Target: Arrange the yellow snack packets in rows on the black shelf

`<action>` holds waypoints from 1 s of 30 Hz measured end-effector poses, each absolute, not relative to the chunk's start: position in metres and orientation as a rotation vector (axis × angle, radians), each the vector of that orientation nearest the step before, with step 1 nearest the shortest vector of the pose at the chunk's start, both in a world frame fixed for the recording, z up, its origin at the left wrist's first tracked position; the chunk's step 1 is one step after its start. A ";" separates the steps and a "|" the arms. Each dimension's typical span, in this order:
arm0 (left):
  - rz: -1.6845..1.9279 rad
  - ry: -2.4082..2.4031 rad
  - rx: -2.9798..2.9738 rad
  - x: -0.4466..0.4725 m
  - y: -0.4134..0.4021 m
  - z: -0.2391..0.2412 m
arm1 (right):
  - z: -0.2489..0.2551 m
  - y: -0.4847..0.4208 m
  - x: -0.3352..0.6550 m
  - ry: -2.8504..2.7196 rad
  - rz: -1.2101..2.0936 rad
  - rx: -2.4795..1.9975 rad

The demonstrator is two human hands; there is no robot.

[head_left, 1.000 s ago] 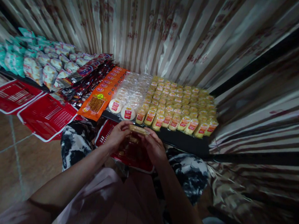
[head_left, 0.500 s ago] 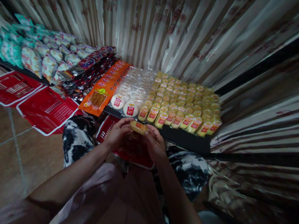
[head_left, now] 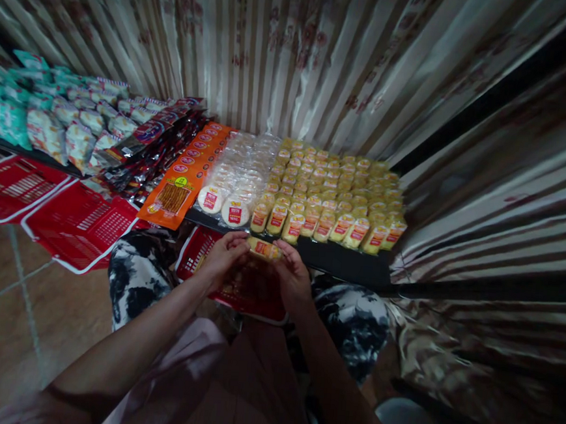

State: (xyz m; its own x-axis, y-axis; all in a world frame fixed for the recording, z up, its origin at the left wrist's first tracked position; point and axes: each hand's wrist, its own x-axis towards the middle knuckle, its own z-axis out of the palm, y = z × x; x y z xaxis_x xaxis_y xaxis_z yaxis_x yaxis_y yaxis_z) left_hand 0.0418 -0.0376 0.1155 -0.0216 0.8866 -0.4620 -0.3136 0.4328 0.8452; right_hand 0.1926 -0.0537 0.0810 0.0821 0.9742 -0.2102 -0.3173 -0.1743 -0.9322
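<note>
Both of my hands hold one small yellow snack packet (head_left: 262, 247) between them, just in front of the shelf's front edge. My left hand (head_left: 224, 256) pinches its left end and my right hand (head_left: 291, 277) grips its right end, fingers closed. Right behind the packet, rows of the same yellow packets with red labels (head_left: 333, 196) cover a dark shelf (head_left: 342, 259). Under my hands a red plastic basket (head_left: 238, 287) rests on my lap.
Left of the yellow rows lie round white cakes in clear wrap (head_left: 239, 179), orange packets (head_left: 182, 181), dark packets (head_left: 163, 144) and teal and white bags (head_left: 50, 118). Red baskets (head_left: 62, 211) lie on the tiled floor at left. Striped curtains (head_left: 324, 58) hang behind and to the right.
My hands have stayed together on the packet, which has turned a little between my fingers. The view has shifted slightly.
</note>
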 end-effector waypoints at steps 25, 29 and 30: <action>0.955 1.220 0.947 0.138 -0.034 0.101 | 0.078 -0.057 0.242 -0.789 1.037 -1.275; 0.955 1.400 1.122 0.139 -0.028 0.093 | 0.078 -0.047 0.255 -0.849 1.013 -1.306; 0.975 1.446 1.175 0.137 -0.026 0.090 | 0.077 -0.043 0.257 -0.863 0.994 -1.318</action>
